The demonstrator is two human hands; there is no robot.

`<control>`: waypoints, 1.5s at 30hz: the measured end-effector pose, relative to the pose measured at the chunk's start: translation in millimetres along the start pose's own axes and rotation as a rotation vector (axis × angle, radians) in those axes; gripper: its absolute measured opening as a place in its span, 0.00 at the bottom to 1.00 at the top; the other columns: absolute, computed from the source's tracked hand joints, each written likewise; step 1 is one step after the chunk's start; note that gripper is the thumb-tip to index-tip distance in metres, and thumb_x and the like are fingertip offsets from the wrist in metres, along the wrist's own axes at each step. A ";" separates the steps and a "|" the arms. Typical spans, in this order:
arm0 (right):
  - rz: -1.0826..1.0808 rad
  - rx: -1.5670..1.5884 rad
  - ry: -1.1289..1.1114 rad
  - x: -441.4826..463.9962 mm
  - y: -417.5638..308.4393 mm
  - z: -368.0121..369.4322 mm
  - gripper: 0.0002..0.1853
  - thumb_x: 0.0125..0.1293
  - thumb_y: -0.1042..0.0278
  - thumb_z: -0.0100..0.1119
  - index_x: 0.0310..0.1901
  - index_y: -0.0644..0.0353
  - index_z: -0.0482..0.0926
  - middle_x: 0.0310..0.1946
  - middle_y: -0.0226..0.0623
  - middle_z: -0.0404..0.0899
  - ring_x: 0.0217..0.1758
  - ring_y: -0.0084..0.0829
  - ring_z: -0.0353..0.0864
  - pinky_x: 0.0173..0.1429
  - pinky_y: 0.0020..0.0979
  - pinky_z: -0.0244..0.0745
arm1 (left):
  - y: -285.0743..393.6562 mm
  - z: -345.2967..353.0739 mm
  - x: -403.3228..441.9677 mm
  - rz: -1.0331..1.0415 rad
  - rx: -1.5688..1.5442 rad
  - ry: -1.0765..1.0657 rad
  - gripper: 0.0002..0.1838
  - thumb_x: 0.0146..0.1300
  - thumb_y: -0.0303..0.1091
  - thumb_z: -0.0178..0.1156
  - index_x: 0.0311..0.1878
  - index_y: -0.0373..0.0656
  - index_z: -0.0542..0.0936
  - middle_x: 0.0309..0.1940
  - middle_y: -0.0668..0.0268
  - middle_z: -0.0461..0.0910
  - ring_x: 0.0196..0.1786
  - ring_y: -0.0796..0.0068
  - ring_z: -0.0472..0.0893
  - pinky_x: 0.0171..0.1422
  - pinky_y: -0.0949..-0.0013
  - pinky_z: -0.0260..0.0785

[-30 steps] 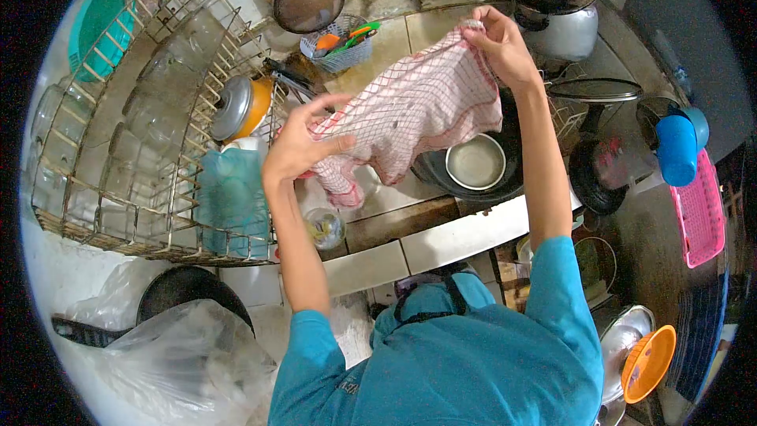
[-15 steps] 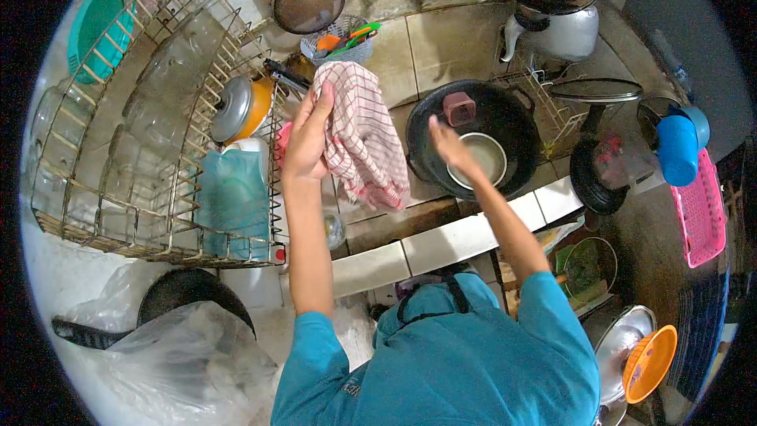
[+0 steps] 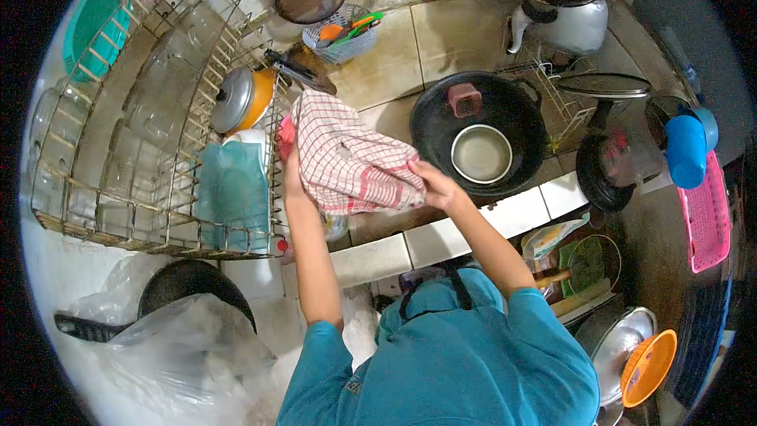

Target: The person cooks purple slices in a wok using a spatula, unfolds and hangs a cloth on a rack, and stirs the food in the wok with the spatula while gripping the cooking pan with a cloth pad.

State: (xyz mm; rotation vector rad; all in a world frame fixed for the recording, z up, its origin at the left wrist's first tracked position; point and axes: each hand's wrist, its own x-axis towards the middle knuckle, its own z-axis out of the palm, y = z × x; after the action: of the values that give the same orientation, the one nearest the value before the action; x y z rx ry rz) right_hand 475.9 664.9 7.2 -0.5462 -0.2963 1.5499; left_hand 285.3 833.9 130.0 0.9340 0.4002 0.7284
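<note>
A red-and-white checked dish towel (image 3: 351, 154) is spread between my two hands above the tiled counter. My left hand (image 3: 293, 173) holds it at the left side, with its fingers mostly hidden behind the fabric. At the lower right corner, my right hand (image 3: 435, 187) grips the towel's edge, fingers closed on it. Just right of that hand sits a black wok (image 3: 516, 118). Inside the wok are a pale round bowl (image 3: 482, 155) and a small pinkish plastic cup (image 3: 464, 100).
On the left stands a wire dish rack (image 3: 169, 244) with glass jars and an orange pot (image 3: 254, 99). A utensil basket (image 3: 347, 49) is at the back. To the right are a kettle (image 3: 579, 28), a small black pan (image 3: 603, 189), a blue cup (image 3: 684, 154) and a pink basket (image 3: 704, 217).
My right hand has moved left from over the wok and taken hold of the towel's corner. The towel, hanging from my left hand before, is lower and stretched sideways.
</note>
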 end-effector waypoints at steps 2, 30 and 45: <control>-0.123 -0.061 0.006 -3.3 -7.2 -5.6 0.20 0.65 0.65 0.61 0.57 0.60 0.73 0.54 0.37 0.78 0.56 0.31 0.79 0.61 0.40 0.74 | -1.5 -13.1 -7.5 -0.014 0.022 0.104 0.30 0.69 0.51 0.50 0.65 0.37 0.68 0.59 0.56 0.74 0.58 0.62 0.76 0.64 0.59 0.67; -0.388 -0.530 0.369 -62.8 -41.6 33.0 0.40 0.69 0.56 0.57 0.71 0.68 0.47 0.69 0.46 0.58 0.70 0.33 0.59 0.72 0.31 0.55 | -55.2 3.0 -35.9 0.086 0.358 0.315 0.21 0.70 0.29 0.53 0.65 0.39 0.69 0.61 0.65 0.72 0.60 0.76 0.71 0.65 0.70 0.60; -0.711 -0.623 0.539 -176.8 -31.3 18.2 0.27 0.65 0.51 0.61 0.58 0.60 0.68 0.45 0.34 0.73 0.44 0.23 0.73 0.38 0.22 0.69 | -4.6 49.4 -88.2 0.157 0.194 -0.167 0.29 0.64 0.35 0.49 0.66 0.33 0.63 0.61 0.54 0.70 0.61 0.65 0.73 0.66 0.64 0.64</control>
State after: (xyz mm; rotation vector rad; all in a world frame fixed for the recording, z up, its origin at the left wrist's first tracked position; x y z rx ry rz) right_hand 490.3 495.0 66.2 -1.1678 -0.4910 0.5656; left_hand 255.3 740.3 153.7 1.2104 0.2546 0.7567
